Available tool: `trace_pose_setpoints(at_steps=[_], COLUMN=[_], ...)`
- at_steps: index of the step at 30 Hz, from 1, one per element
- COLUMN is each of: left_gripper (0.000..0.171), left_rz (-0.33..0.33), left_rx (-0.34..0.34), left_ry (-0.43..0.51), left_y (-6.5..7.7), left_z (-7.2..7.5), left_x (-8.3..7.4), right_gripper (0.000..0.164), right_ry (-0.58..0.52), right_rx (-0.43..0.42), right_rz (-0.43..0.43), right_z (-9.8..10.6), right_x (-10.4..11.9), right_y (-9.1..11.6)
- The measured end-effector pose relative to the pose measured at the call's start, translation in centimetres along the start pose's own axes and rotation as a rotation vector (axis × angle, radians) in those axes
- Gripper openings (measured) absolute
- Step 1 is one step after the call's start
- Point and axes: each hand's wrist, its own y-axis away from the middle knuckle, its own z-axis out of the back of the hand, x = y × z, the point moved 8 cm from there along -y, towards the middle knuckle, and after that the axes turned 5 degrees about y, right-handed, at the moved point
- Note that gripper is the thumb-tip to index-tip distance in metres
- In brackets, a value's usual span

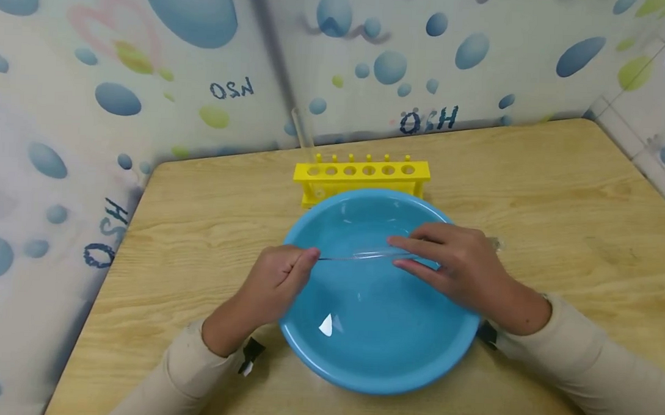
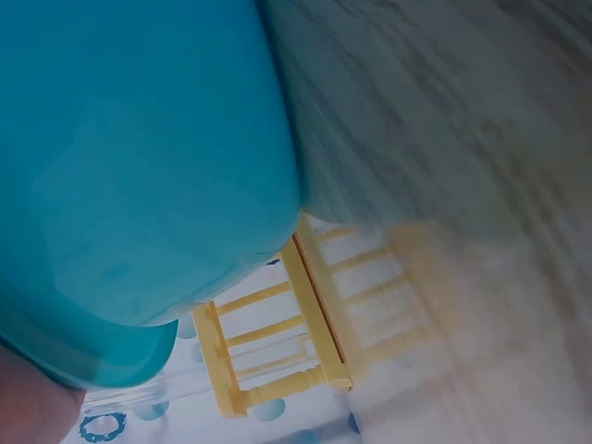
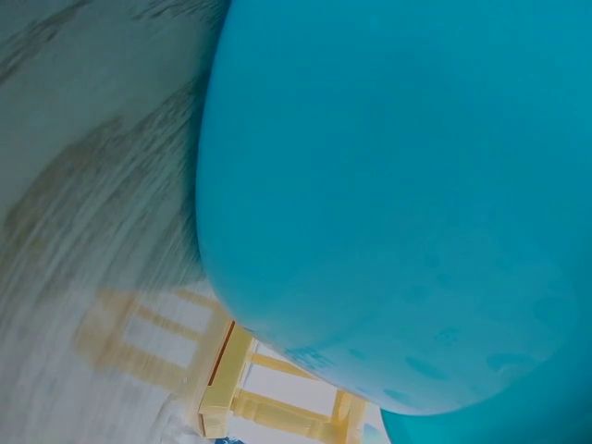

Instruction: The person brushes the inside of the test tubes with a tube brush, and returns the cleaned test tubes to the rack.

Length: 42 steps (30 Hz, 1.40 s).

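Observation:
Over the blue basin (image 1: 372,331), my left hand (image 1: 272,285) grips a thin, straight wire-like handle (image 1: 333,258), thumb on top. The handle runs right toward a clear test tube (image 1: 377,255), held level above the basin. My right hand (image 1: 462,267) holds the tube between thumb and fingers; its right part is hidden behind the hand. What the handle carries inside the tube is too faint to tell. Mostly the basin's outer wall (image 2: 139,166) fills the left wrist view, with a bit of hand (image 2: 32,402) at the corner. In the right wrist view the basin (image 3: 398,185) hides the hand.
Behind the basin stands a yellow test tube rack (image 1: 361,172) with a clear test tube (image 1: 303,133) upright in its leftmost hole. A small pale thing (image 1: 496,242) shows just beyond the right hand, unclear. The wooden table (image 1: 558,197) meets a patterned wall at the back.

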Motion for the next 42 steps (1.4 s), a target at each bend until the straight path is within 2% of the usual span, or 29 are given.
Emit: trace_pose_setpoints(at_steps=[16,19,24,28,35,39,42], left_gripper=[0.059,0.06,0.057,0.047,0.01,0.005,0.005], left_rz=[-0.061,-0.08,-0.067,-0.072,-0.02,-0.038,-0.057], left_rx=[0.039,0.051,0.082,0.073,0.021,0.008,0.025], left_ry=[-0.24,-0.263,-0.259,-0.276,-0.229,-0.228,-0.205], left_y=[0.08,-0.02,-0.28,-0.08,0.16,0.26,0.37], left_z=[-0.33,-0.34,-0.54,-0.5,-0.07,0.02,-0.17], left_x=[-0.69,-0.81,-0.52,-0.38,-0.14,-0.37,-0.46], right_gripper=[0.056,0.056,0.057,0.057,0.061,0.063,0.063], right_ry=[0.022,0.031,0.04,0.028,0.036,0.02,0.008], right_rx=[0.0,0.002,-0.009,0.0,0.013,0.019,0.024], right_rz=[0.031,0.03,0.016,0.01,-0.043,-0.076,-0.088], right_z=[0.14,0.14,0.22,-0.17,-0.48,-0.51,-0.6], right_x=[0.57,0.58,0.51,0.62,0.32,0.01,-0.04], right_y=[-0.18,-0.21,-0.08,-0.01,-0.05,-0.16,-0.07])
